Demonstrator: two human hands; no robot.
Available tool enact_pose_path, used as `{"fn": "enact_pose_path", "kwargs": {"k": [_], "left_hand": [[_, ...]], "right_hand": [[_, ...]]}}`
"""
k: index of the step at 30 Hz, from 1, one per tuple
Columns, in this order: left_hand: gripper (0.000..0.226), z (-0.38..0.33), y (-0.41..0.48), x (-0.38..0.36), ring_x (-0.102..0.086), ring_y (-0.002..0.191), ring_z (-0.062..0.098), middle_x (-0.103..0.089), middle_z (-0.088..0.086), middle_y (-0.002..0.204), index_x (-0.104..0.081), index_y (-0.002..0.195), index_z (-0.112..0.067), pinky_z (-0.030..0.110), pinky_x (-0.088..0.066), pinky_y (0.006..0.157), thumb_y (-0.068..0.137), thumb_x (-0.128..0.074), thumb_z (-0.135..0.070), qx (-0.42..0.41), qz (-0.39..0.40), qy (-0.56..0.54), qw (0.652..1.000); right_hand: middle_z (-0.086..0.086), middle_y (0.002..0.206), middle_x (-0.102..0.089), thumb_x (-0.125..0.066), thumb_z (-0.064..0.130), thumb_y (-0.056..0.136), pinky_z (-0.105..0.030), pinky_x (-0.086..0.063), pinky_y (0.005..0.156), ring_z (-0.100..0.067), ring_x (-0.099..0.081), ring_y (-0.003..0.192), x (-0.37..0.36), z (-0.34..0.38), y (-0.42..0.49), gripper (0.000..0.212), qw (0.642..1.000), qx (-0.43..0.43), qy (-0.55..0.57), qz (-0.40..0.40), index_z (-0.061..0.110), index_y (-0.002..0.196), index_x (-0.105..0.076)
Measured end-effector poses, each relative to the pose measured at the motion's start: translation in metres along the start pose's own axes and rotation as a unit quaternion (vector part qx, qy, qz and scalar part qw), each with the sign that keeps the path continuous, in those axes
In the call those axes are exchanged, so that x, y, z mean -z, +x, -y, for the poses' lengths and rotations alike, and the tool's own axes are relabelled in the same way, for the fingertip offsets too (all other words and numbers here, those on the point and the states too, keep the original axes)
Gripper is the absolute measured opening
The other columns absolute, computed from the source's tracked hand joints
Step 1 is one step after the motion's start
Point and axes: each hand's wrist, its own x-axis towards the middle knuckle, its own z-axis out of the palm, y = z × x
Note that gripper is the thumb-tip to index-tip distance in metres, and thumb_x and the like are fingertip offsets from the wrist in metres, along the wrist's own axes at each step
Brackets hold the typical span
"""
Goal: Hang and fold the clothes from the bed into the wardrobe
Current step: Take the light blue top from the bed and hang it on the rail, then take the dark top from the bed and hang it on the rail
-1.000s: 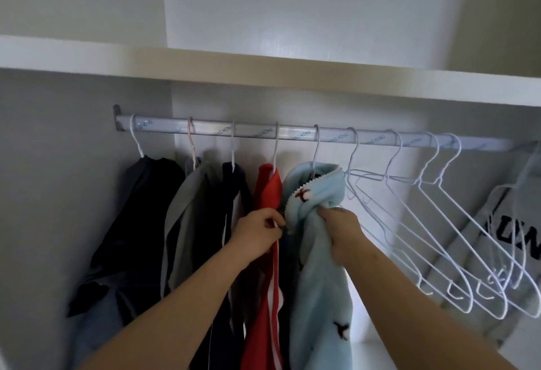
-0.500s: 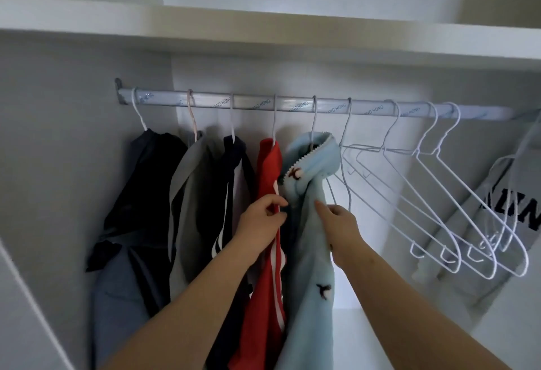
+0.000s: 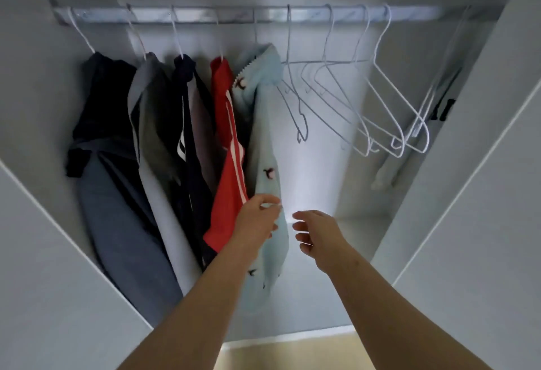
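The wardrobe (image 3: pixel 483 194) stands open across the frame, its rail (image 3: pixel 234 15) running along the top. Five garments hang from it on white hangers in the left half: a black and slate-blue one (image 3: pixel 108 165), a grey one (image 3: pixel 152 124), a dark navy one (image 3: pixel 190 135), a red one with white stripes (image 3: pixel 231 182), and a light-blue garment (image 3: pixel 263 141) with small dark figures, nearest the centre. Empty white hangers (image 3: pixel 380 100) hang on the rail in the upper right. The left hand (image 3: pixel 257 220), at centre frame, lies against the lower part of the light-blue garment, thumb above and fingers curved below; whether it pinches the cloth cannot be told. The right hand (image 3: pixel 317 233), just beside it to the right and apart from the cloth, is loosely spread and holds nothing. A strip of pale wooden floor (image 3: pixel 292 352) shows at the bottom.
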Motion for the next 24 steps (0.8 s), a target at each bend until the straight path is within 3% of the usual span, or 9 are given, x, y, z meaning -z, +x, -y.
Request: {"fn": "enact_pose_path", "kwargs": {"k": [5, 11, 18, 24], "left_hand": [[0.013, 0.061, -0.076, -0.054, -0.052, 0.054, 0.007, -0.058, -0.003, 0.072, -0.06, 0.083, -0.025, 0.017, -0.04, 0.05, 0.09, -0.054, -0.016, 0.103, 0.063, 0.018, 0.993], [0.011, 0.121, -0.144, -0.111, -0.049, 0.044, 0.007, -0.054, -0.002, 0.064, -0.061, 0.083, -0.021, 0.012, -0.036, 0.042, 0.089, -0.053, -0.015, 0.207, 0.172, 0.069, 0.961], [0.01, 0.182, -0.21, -0.17, -0.054, 0.051, 0.008, -0.057, -0.002, 0.069, -0.061, 0.086, -0.02, 0.016, -0.041, 0.045, 0.091, -0.052, -0.019, 0.259, 0.328, 0.178, 0.891], [0.008, 0.218, -0.269, -0.176, -0.052, 0.056, 0.012, -0.056, 0.001, 0.07, -0.058, 0.087, -0.016, 0.02, -0.038, 0.05, 0.091, -0.051, -0.015, 0.248, 0.461, 0.283, 0.804]], "right_hand": [[-0.002, 0.056, -0.054, -0.058, 0.009, 0.086, -0.016, -0.031, 0.041, -0.011, -0.041, 0.041, 0.068, -0.085, -0.041, 0.01, 0.994, -0.087, 0.034, -0.062, 0.011, 0.076, -0.059], [-0.001, 0.06, -0.054, -0.054, 0.013, 0.087, -0.017, -0.03, 0.042, -0.012, -0.04, 0.045, 0.138, -0.176, -0.09, 0.009, 0.965, -0.182, 0.108, -0.155, 0.013, 0.079, -0.059], [-0.001, 0.061, -0.051, -0.05, 0.013, 0.09, -0.019, -0.029, 0.044, -0.012, -0.039, 0.046, 0.188, -0.274, -0.16, 0.015, 0.894, -0.264, 0.224, -0.286, 0.013, 0.077, -0.056], [-0.004, 0.065, -0.05, -0.05, 0.012, 0.091, -0.02, -0.03, 0.043, -0.014, -0.038, 0.048, 0.188, -0.331, -0.228, 0.01, 0.817, -0.253, 0.331, -0.399, 0.01, 0.082, -0.054]]}}
